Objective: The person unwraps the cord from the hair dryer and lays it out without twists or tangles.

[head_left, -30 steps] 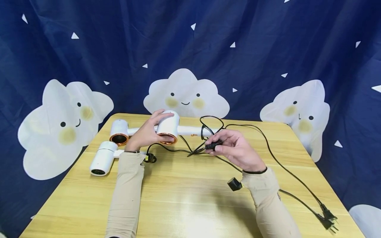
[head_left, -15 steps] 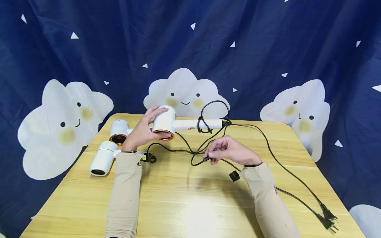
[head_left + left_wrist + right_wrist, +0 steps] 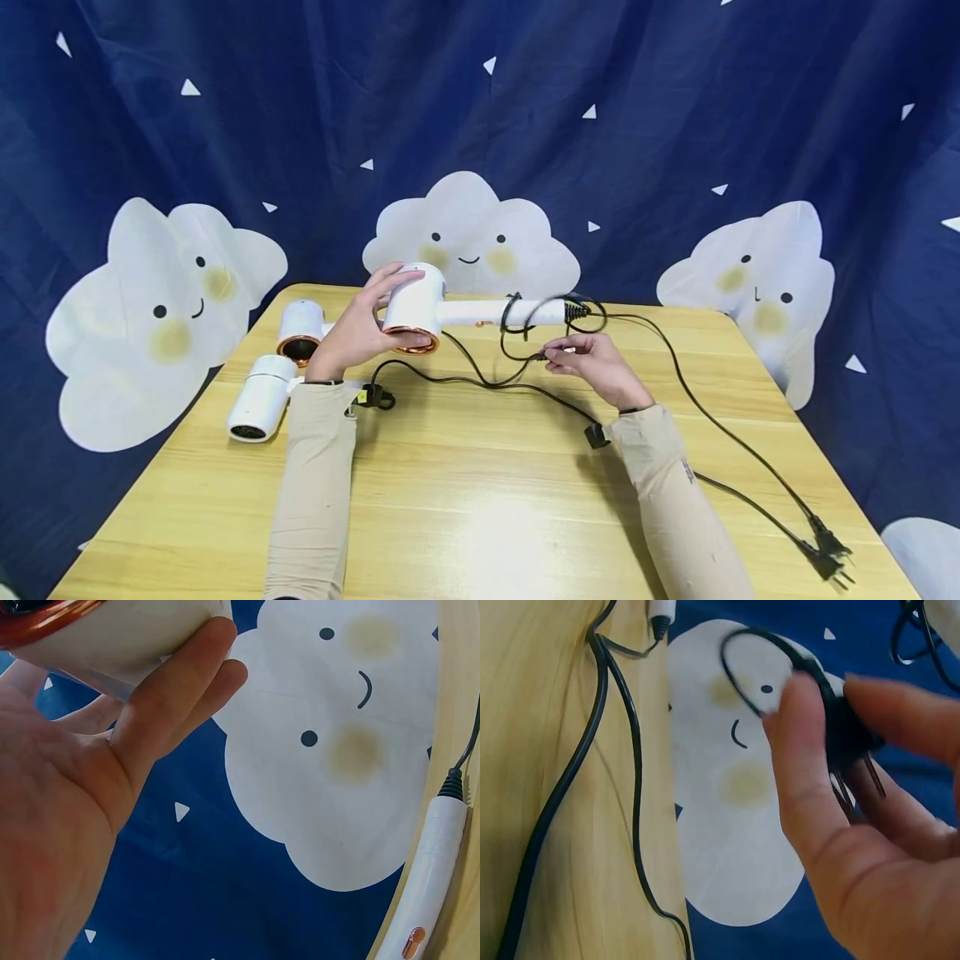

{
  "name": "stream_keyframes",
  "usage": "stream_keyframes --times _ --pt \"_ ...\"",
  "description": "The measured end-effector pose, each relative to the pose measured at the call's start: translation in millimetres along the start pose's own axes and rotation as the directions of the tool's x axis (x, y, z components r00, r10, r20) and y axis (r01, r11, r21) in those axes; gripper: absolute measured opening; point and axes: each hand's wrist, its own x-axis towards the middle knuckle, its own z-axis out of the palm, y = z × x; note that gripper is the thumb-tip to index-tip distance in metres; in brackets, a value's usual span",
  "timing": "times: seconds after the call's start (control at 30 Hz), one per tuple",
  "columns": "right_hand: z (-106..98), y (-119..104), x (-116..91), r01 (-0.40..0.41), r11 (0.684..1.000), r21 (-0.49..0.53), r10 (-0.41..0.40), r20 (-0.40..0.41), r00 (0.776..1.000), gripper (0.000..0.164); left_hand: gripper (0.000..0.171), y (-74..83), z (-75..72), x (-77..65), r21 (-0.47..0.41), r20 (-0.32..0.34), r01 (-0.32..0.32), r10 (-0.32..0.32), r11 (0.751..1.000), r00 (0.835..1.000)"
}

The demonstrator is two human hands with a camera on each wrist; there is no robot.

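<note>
My left hand (image 3: 351, 337) grips the round head of a white hair dryer (image 3: 420, 300) with a copper rim, raised over the table's far side. Its handle points right, and a black cord (image 3: 504, 333) loops round it. In front of the handle's end, my right hand (image 3: 596, 367) pinches that cord's plug between thumb and fingers. In the right wrist view the black plug (image 3: 847, 735) shows its metal prongs, and the cord by it is blurred. The left wrist view shows my fingers on the dryer's head, plus another white handle (image 3: 429, 877) with a copper button.
Two other white hair dryers lie at the left, one (image 3: 302, 321) behind another (image 3: 258, 400). Two black plugs (image 3: 825, 550) lie near the right edge. A black block (image 3: 596, 435) on a cord sits by my right sleeve. Cords cross the wooden table (image 3: 450, 517).
The dryer has shifted slightly up and left in my left hand. My right hand dipped, then rose rightward with the plug. The cord's loop, earlier standing above the handle, now hangs lower around it.
</note>
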Motion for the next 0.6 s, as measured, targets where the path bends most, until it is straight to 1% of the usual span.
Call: stream_keyframes --times 0.07,0.13,0.17,0.27,0.3,0.37,0.47,0.53,0.6 --pt "-2.4 2.0 0.9 0.025 0.996 0.086 -0.022 -0.043 0.999 0.026 0.088 0.6 0.7 0.2 -0.003 0.007 -0.003 0.003 1.000 1.000" --pt "-5.0 2.7 0.4 0.068 0.982 0.179 -0.058 -0.064 0.996 0.018 0.088 1.0 1.4 0.6 -0.003 0.015 -0.005 0.005 1.000 1.000" --pt "-5.8 2.4 0.1 0.082 0.969 0.232 -0.067 -0.071 0.995 0.016 0.087 1.3 1.7 0.8 -0.004 0.019 -0.007 0.007 1.000 1.000" --pt "-7.9 -0.3 -0.5 0.116 0.923 0.366 -0.084 -0.103 0.991 0.022 0.087 1.8 3.0 1.3 -0.004 0.028 -0.015 0.015 1.000 0.999" --pt "-8.4 -1.2 -0.6 0.126 0.914 0.387 -0.088 -0.114 0.990 0.024 0.087 1.9 3.4 1.5 -0.002 0.032 -0.020 0.021 1.000 0.999" --pt "-9.1 -3.1 -0.3 0.130 0.905 0.405 -0.079 -0.140 0.987 0.030 0.087 2.6 4.3 2.3 0.004 0.045 -0.035 0.034 0.999 0.998" --pt "-10.9 -4.6 -0.3 0.133 0.908 0.397 -0.070 -0.171 0.983 0.036 0.088 3.5 5.7 3.6 0.018 0.066 -0.055 0.054 0.998 0.996" --pt "-11.9 -5.0 -0.2 0.136 0.908 0.397 -0.069 -0.178 0.982 0.037 0.088 3.3 6.5 4.3 0.024 0.082 -0.061 0.059 0.998 0.995" --pt "-12.0 -6.3 -0.4 0.138 0.905 0.401 -0.061 -0.198 0.978 0.032 0.089 2.6 7.2 4.4 0.028 0.095 -0.062 0.059 0.998 0.994"
